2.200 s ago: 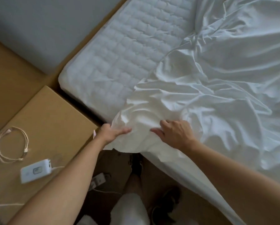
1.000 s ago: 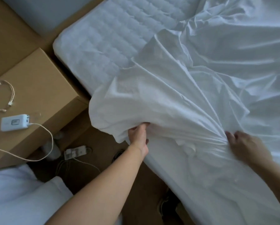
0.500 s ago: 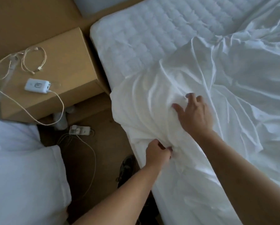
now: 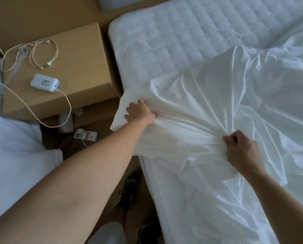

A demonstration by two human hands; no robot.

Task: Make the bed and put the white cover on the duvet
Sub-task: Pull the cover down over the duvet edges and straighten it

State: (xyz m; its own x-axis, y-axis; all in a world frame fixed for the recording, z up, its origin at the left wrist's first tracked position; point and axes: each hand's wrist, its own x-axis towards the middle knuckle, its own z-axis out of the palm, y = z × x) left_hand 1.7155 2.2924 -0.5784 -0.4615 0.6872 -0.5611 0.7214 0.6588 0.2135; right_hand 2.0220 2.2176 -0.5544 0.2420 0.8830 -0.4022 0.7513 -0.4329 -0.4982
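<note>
Head view: spreading the white sheet (image 4: 208,103) over the mattress (image 4: 164,41).
Left hand (image 4: 140,111) grips the sheet's corner at the mattress's near edge; right hand (image 4: 240,147) pinches a gathered fold farther along. Best drawn taut toward the mattress's bare end.

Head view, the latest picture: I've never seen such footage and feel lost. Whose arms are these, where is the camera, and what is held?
No machine here: a person wears a camera on the head, looking down at their own arms. The left hand grips one end of a white cloth; the right hand pinches a bunch of it. The cloth lies crumpled over a quilted mattress. Beside the bed, a cabinet carries a small white device and cables.
</note>
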